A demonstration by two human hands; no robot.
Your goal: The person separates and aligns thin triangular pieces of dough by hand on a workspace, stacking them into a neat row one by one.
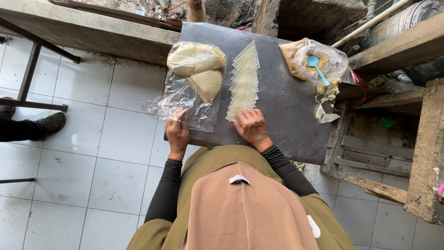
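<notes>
A dark grey board (pixel 286 102) lies in front of me. A row of thin pale triangular dough sheets (pixel 243 81) is fanned out down its middle. My right hand (pixel 251 127) rests flat on the board at the near end of that row, touching the closest sheet. My left hand (pixel 177 132) presses on the near edge of a clear plastic bag (pixel 185 99) at the board's left side. More stacked pale dough sheets (pixel 196 65) lie in that bag.
At the board's far right a plastic bag of crumbly filling (pixel 314 60) holds a blue spoon (pixel 317 67), with bits of filling (pixel 327 92) beside it. Wooden beams and a crate (pixel 379 148) stand to the right. Another person's shoe (pixel 51 123) is on the white tiled floor at left.
</notes>
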